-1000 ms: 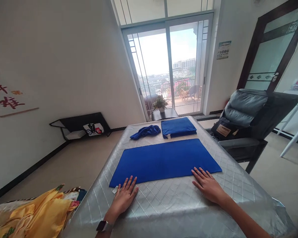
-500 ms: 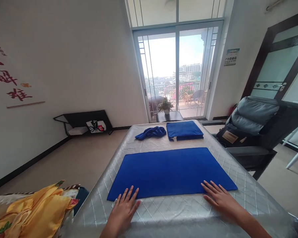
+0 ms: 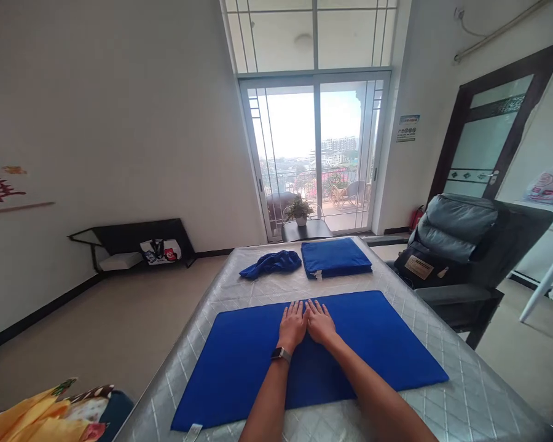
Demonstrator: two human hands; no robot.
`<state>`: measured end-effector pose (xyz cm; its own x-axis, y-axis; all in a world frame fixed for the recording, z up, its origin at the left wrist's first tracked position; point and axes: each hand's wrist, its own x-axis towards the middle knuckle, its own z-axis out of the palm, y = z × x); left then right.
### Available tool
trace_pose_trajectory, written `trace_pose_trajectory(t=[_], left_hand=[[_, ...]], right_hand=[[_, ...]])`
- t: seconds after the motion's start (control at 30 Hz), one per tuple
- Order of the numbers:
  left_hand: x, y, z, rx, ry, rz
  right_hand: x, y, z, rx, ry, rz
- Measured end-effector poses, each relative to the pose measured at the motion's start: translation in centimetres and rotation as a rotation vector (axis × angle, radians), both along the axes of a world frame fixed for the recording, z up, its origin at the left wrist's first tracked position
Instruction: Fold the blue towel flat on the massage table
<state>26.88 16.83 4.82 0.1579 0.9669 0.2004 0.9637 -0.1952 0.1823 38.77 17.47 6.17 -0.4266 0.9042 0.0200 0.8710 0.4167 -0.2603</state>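
A large blue cloth (image 3: pixel 239 362) lies spread flat on a table covered with a silver quilted sheet (image 3: pixel 465 399). My left hand (image 3: pixel 293 324) and my right hand (image 3: pixel 320 321) lie side by side, palms down, on the middle of this cloth near its far edge. Fingers of both are stretched flat and hold nothing. A watch sits on my left wrist. Beyond the hands a crumpled blue cloth (image 3: pixel 271 264) lies at the far left of the table, and a neatly folded stack of blue cloths (image 3: pixel 335 257) sits to its right.
A dark reclining armchair (image 3: pixel 461 245) stands close to the table's right side. A yellow patterned fabric (image 3: pixel 41 417) shows at the bottom left. A low black shelf (image 3: pixel 129 242) lines the left wall. A small dark table with a potted plant (image 3: pixel 299 212) stands before the glass balcony door.
Both hands left the near corners of the spread cloth and came together at its middle. The view tilted up a little.
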Motion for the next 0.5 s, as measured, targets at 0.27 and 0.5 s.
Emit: trace_pose_trajectory(t=[0.27, 0.5], left_hand=[[-1.0, 1.0, -3.4, 0.017, 0.04, 0.02], [-1.5, 0.8, -2.9, -0.017, 0.1, 0.02]], right_hand=[[0.3, 1.2, -3.2, 0.055, 0.065, -0.036], [1.1, 1.5, -2.6, -0.003, 0.08, -0.053]])
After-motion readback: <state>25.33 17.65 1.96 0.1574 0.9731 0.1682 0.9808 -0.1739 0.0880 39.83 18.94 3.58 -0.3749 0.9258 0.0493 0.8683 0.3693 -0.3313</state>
